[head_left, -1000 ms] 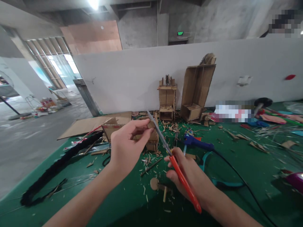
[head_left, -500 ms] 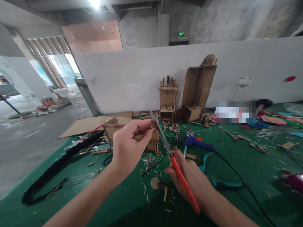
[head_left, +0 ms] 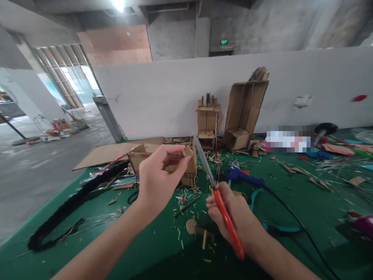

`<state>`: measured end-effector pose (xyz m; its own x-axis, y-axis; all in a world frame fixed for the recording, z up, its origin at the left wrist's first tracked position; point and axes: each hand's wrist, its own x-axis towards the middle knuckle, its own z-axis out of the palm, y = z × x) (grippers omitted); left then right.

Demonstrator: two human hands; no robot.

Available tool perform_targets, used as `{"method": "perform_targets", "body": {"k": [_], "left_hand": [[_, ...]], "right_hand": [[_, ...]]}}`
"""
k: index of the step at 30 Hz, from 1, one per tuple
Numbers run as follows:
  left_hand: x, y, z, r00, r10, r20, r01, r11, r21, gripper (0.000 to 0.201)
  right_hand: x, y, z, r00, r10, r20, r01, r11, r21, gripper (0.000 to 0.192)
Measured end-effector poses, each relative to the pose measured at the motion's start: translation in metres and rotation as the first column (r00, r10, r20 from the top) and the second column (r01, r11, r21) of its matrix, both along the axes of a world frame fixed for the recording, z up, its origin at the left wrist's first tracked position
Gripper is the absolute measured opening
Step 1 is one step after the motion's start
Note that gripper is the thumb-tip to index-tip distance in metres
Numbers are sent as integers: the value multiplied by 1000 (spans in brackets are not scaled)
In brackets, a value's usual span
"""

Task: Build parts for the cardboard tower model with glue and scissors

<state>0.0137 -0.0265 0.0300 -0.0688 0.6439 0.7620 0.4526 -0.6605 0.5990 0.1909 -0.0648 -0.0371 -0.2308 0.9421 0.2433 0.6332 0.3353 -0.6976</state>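
- The left hand (head_left: 159, 175) is raised above the bench (head_left: 291, 202), its fingers (head_left: 177, 149) pinching a small cardboard piece (head_left: 187, 151) between thumb and fingertips.
- The cardboard piece sits at the fingertips, held clear of the bench, in front of a cardboard box (head_left: 186, 167) that stands on the green surface behind it.
- The right hand (head_left: 236, 217) is wrapped around the red handles of a pair of scissors (head_left: 218, 194), fingers curled tight around the handles.
- The scissors' long axis runs diagonally: handles low and near the person, toward the lower right; blades pointing up, away and to the left. The blade tip ends just right of the cardboard piece, near it but apart.
- The blades appear to lie together; a gap between them cannot be made out.
- A blue glue gun (head_left: 243, 177) lies on the bench just beyond the right hand, its black cord (head_left: 291, 212) trailing toward the right.
- Cardboard scraps (head_left: 186, 200) and a small round disc (head_left: 190, 226) lie on the bench below the hands.
- A tall cardboard model (head_left: 207, 124) and an open upright carton (head_left: 246, 111) stand against the white wall (head_left: 163, 93) at the far edge.
- A black braided rope (head_left: 70, 206) lies along the left of the bench.
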Motion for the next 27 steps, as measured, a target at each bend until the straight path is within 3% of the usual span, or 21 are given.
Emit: {"method": "perform_targets", "body": {"k": [3, 7, 27], "left_hand": [[0, 1, 1, 999, 35, -4, -35, 999, 14, 15], [-1, 2, 2, 999, 43, -27, -43, 999, 13, 15], [0, 1, 1, 999, 19, -35, -19, 1000, -10, 15]], "right_hand": [[2, 0, -1, 996, 79, -44, -76, 994, 81, 22], [3, -2, 2, 990, 137, -18, -136, 988, 74, 32], [5, -5, 2, 981, 191, -14, -191, 980, 52, 39]]}}
